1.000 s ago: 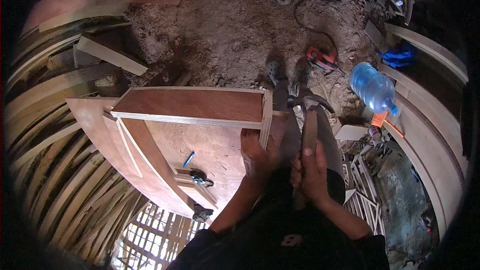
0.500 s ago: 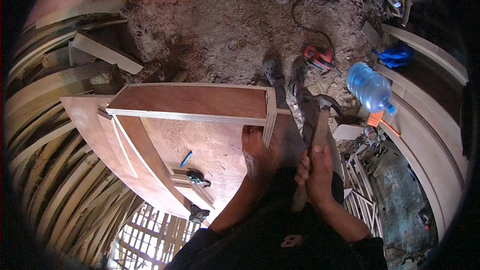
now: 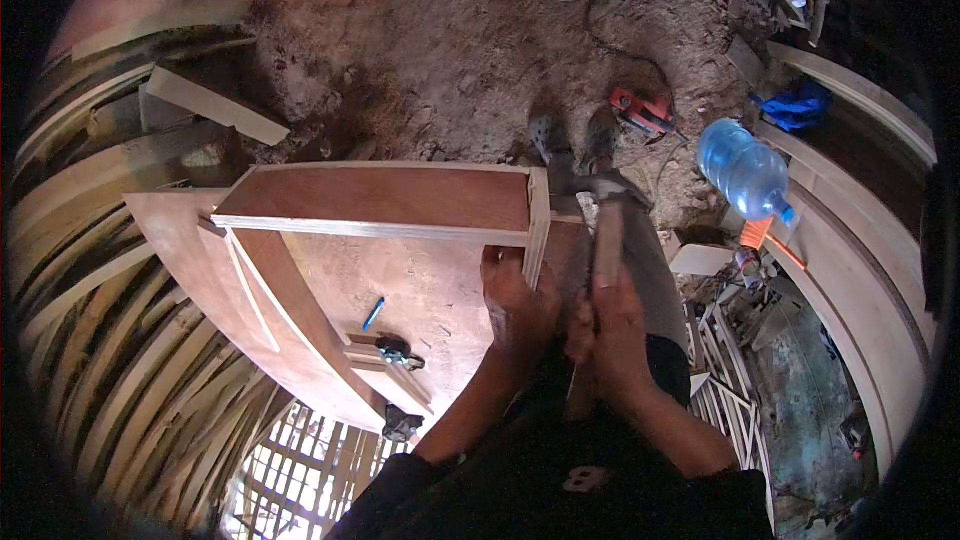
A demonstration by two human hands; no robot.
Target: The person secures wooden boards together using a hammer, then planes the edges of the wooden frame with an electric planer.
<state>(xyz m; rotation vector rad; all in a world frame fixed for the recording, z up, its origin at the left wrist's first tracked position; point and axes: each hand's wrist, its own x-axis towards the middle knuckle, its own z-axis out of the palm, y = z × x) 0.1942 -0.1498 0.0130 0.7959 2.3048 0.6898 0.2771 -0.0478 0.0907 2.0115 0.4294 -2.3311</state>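
A reddish wooden frame (image 3: 380, 198) with pale edges stands on a plywood panel (image 3: 400, 275). My left hand (image 3: 520, 305) grips the frame's right end piece from below, its fingers partly behind the wood. In my right hand (image 3: 618, 335) is a hammer (image 3: 608, 245), held by its wooden handle; its head is blurred and lies just right of the frame's end. A blue pen (image 3: 374, 314) rests on the panel, near a small dark tool (image 3: 394, 349) and some loose nails.
A red power tool (image 3: 642, 112) with a cord lies on the dusty ground beyond my feet. At the right are a large blue water bottle (image 3: 742, 170), an orange brush (image 3: 757, 233) and curved planks (image 3: 850, 310). More curved timber (image 3: 120, 360) fills the left side.
The hammer and my right hand have swung left, bringing the hammer head closer to the frame's right end. My left hand stays on the same end piece.
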